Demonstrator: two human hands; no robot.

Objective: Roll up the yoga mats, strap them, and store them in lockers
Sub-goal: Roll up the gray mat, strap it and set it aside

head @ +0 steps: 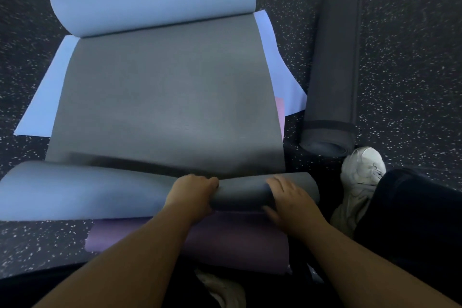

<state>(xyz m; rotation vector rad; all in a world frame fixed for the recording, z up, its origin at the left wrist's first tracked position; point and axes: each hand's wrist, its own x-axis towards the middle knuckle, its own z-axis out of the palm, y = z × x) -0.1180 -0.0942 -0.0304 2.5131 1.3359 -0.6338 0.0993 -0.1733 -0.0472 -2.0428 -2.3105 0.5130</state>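
A grey-and-blue yoga mat (162, 97) lies half unrolled on the floor, its far end curled into a blue roll at the top. Its near end forms a roll (82, 190) across the lower middle. My left hand (192, 195) grips this near roll, fingers curled over its top. My right hand (290, 200) presses on the roll's right part with fingers spread over it. A purple mat (225, 242) lies flat beneath my forearms. A lighter blue mat (42, 97) shows under the grey one at both sides.
A dark rolled mat (335, 70) with a strap round its near end lies at the right. My white shoe (360, 177) and dark trouser leg (412, 220) are beside it. The floor (412, 57) is dark speckled rubber; a wall base runs top right.
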